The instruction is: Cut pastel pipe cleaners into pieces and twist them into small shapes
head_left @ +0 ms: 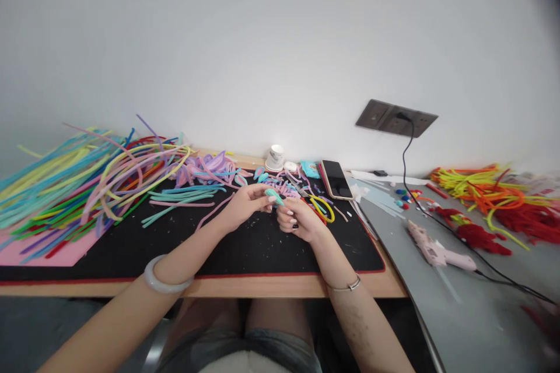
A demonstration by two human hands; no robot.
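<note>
Above the black mat (258, 250), a small mint-green piece of bent pipe cleaner (273, 196) is pinched between both hands. My left hand (247, 205) closes its fingertips on the left side of the piece. From the right, my right hand (300, 218) grips its lower end, fingers curled in. Just behind the hands lie short pink and purple pipe cleaner pieces (286, 188). Yellow-handled pliers or scissors (326, 210) rest right of my right hand, their kind hard to make out. Left of my left hand are mint pipe cleaners (184, 198).
Long coloured pipe cleaners (100, 180) are heaped at the left. A paper cup (275, 157) and a phone (336, 179) stand along the back. On the grey table at right are a glue gun (437, 250) with a trailing cord and red and yellow pipe cleaners (485, 192).
</note>
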